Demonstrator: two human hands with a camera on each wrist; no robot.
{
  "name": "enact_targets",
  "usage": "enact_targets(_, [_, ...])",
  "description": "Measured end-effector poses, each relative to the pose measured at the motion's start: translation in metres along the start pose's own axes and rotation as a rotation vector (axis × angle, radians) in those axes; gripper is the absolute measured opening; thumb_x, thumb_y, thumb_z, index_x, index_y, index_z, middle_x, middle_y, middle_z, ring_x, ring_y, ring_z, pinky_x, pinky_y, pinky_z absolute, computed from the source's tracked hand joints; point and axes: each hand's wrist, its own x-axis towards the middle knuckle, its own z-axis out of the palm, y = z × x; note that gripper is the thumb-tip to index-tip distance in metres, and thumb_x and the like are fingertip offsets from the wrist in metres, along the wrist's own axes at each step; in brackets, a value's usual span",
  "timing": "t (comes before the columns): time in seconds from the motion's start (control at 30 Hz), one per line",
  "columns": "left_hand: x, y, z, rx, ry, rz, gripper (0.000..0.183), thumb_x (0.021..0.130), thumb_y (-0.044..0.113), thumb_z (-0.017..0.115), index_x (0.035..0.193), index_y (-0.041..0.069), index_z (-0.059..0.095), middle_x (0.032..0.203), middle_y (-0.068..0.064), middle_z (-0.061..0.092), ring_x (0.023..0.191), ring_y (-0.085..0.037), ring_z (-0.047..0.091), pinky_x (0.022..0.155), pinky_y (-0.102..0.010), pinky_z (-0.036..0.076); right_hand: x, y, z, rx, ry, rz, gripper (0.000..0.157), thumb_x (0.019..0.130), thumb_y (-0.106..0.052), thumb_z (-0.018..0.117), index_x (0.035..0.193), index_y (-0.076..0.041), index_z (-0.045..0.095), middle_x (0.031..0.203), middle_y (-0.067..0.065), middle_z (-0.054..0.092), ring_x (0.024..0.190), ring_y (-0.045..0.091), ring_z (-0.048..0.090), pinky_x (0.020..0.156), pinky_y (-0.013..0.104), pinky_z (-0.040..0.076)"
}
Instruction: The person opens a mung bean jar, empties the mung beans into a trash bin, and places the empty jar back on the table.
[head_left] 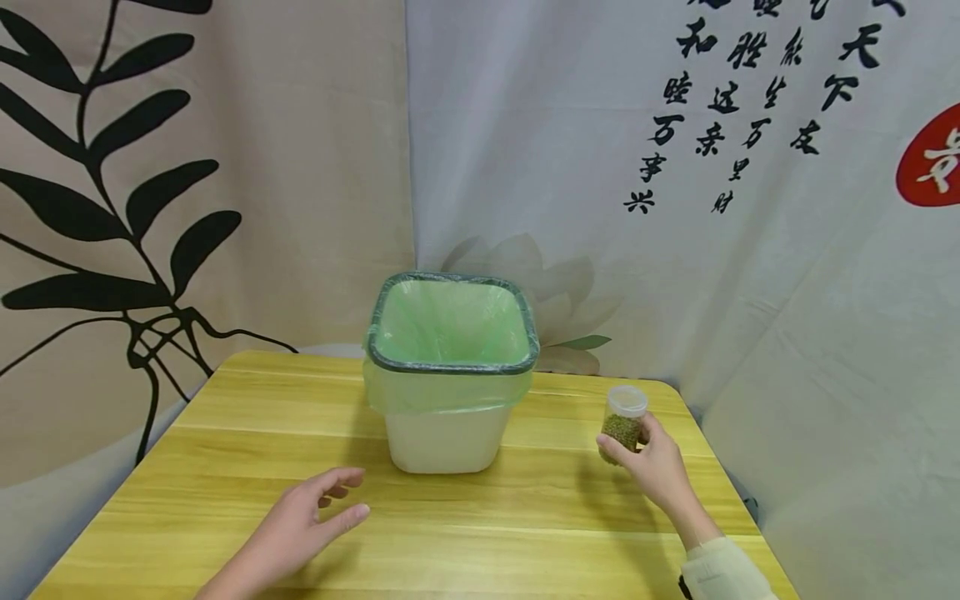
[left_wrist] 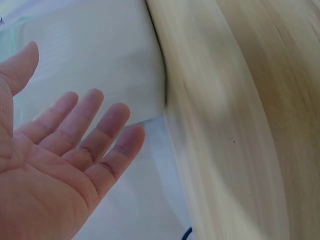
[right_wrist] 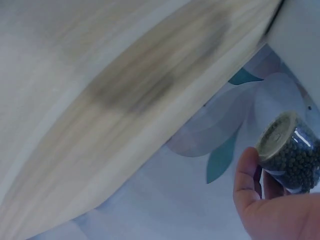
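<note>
On the right side of the table, my right hand (head_left: pixel 660 467) grips a clear jar (head_left: pixel 623 425) of small green beans with a whitish lid. The right wrist view has the jar (right_wrist: pixel 292 155) tilted in the fingers, its base toward the camera. My left hand (head_left: pixel 303 521) is over the table's front left, fingers apart and holding nothing; the left wrist view gives its palm (left_wrist: pixel 45 185). A white bin (head_left: pixel 448 442) stands between the hands, farther back. Its green plastic liner (head_left: pixel 450 321) is folded over the dark rim.
The yellow wooden table (head_left: pixel 450 550) has rounded back corners. Behind it hang a beige cloth (head_left: pixel 315 167) with a dark plant print and a whitish cloth (head_left: pixel 525 125) with black writing. A red printed seal (head_left: pixel 930 158) is at the far right.
</note>
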Motion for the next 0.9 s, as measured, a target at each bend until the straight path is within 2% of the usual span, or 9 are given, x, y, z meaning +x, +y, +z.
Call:
enact_targets(0.17, [-0.001, 0.002, 0.001, -0.007, -0.007, 0.005, 0.057, 0.098, 0.052, 0.075, 0.142, 0.015, 0.066, 0.138, -0.004, 0.072, 0.121, -0.027, 0.069, 0.098, -0.043, 0.062, -0.007, -0.013, 0.003, 0.022, -0.004, -0.027, 0.074, 0.095, -0.05, 0.08, 0.151, -0.013, 0.051, 0.138, 0.019, 0.067, 0.127, 0.036, 0.066, 0.091, 0.041, 0.064])
enact_targets(0.43, [-0.003, 0.006, 0.002, -0.024, -0.015, 0.02, 0.056, 0.099, 0.05, 0.075, 0.142, 0.016, 0.066, 0.14, -0.003, 0.071, 0.123, -0.027, 0.068, 0.101, -0.049, 0.061, -0.015, -0.028, 0.008, 0.035, -0.015, -0.062, 0.069, 0.094, -0.045, 0.084, 0.148, -0.015, 0.055, 0.131, 0.016, 0.07, 0.117, 0.031, 0.068, 0.08, 0.025, 0.061])
enact_targets(0.67, [-0.003, 0.008, 0.002, -0.005, -0.005, 0.038, 0.055, 0.099, 0.052, 0.073, 0.141, 0.017, 0.066, 0.139, 0.0, 0.072, 0.122, -0.028, 0.069, 0.099, -0.043, 0.061, -0.026, -0.039, 0.013, 0.027, -0.037, -0.098, 0.069, 0.093, -0.042, 0.085, 0.148, -0.014, 0.055, 0.128, 0.014, 0.071, 0.112, 0.026, 0.069, 0.078, 0.026, 0.061])
enact_targets(0.9, [-0.004, 0.01, 0.004, -0.033, -0.004, 0.031, 0.055, 0.099, 0.051, 0.074, 0.143, 0.018, 0.065, 0.141, -0.002, 0.071, 0.123, -0.026, 0.068, 0.099, -0.05, 0.062, -0.032, -0.047, 0.02, -0.005, -0.057, -0.125, 0.069, 0.091, -0.043, 0.086, 0.147, -0.016, 0.056, 0.12, 0.008, 0.074, 0.106, 0.019, 0.068, 0.08, 0.026, 0.059])
